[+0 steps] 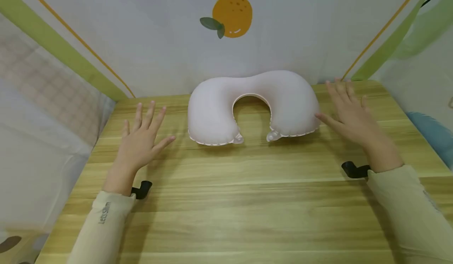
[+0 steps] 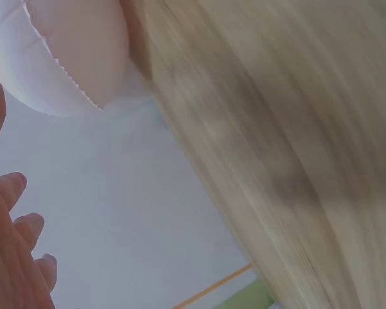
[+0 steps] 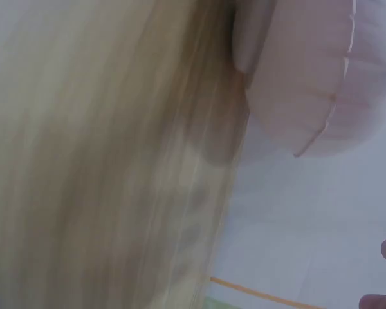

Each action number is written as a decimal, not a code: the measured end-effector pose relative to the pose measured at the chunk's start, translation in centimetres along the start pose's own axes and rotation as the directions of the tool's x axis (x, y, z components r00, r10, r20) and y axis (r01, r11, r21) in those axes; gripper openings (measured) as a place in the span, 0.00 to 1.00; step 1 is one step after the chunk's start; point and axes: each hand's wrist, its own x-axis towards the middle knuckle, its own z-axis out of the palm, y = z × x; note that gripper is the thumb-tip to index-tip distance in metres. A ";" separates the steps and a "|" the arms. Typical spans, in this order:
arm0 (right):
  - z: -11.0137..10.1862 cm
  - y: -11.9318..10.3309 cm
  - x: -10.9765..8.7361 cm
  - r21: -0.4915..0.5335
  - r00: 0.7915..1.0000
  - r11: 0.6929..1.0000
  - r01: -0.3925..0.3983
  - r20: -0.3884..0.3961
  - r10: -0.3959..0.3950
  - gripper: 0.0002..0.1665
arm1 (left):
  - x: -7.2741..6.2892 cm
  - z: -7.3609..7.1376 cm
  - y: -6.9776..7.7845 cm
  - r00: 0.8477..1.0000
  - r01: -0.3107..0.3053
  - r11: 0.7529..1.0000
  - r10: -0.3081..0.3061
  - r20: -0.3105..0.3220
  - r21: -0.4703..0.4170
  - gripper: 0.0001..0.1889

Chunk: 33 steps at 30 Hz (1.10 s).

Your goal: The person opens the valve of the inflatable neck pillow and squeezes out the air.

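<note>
A pale pink inflatable neck pillow [image 1: 212, 110] lies toward the back of the wooden table, its U opening facing me. Small clear tabs [image 1: 273, 135] stick out at the two inner ends. To the left of the pillow, my left hand [image 1: 138, 144] is spread above the table, apart from it. My right hand [image 1: 354, 116] is spread too, its thumb tip overlapping the pillow's right end in the head view. Both wrist views show the rounded, seamed pillow ends [image 2: 83, 51] near spread fingertips. Neither hand holds anything.
The wooden table [image 1: 240, 201] runs up to a white hanging cloth [image 1: 159, 40] with a printed orange at the back. Dark wrist-worn pieces [image 1: 143, 189] stick out at both cuffs. A blue item [image 1: 431, 134] shows beyond the right edge.
</note>
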 end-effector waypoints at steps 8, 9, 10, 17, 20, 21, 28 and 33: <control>0.1 -0.8 1.6 0.084 1.000 0.996 0.019 -0.026 -0.016 0.51 | 1.5 0.1 1.1 0.999 -0.035 0.997 0.035 0.000 -0.074 0.45; 0.1 -0.9 1.9 0.093 0.999 0.995 0.025 -0.030 -0.022 0.51 | 1.6 0.2 1.2 0.999 -0.040 0.996 0.040 -0.004 -0.075 0.45; 0.1 -1.0 2.1 0.109 0.999 0.994 0.029 -0.029 -0.026 0.51 | 1.8 0.2 1.3 0.999 -0.046 0.996 0.046 -0.010 -0.073 0.44; 0.0 -1.8 3.4 0.268 0.998 0.961 0.065 -0.033 -0.059 0.48 | 3.2 0.2 1.6 0.997 -0.074 0.989 0.070 -0.036 -0.128 0.43; 0.2 -1.7 4.0 0.306 0.996 0.949 0.083 -0.045 -0.073 0.48 | 4.0 0.3 2.0 0.996 -0.080 0.983 0.074 -0.043 -0.167 0.43; 0.3 -1.7 4.2 0.320 0.996 0.944 0.085 -0.046 -0.074 0.48 | 4.3 0.4 2.1 0.996 -0.081 0.981 0.074 -0.047 -0.178 0.43; 0.7 -2.0 5.5 0.465 0.999 0.884 0.046 -0.020 -0.042 0.46 | 6.5 1.2 3.2 0.995 -0.085 0.953 0.066 -0.072 -0.290 0.43; 0.8 -2.5 6.2 0.544 0.999 0.839 0.032 -0.004 -0.036 0.45 | 7.4 1.6 3.5 0.995 -0.093 0.927 0.074 -0.066 -0.364 0.44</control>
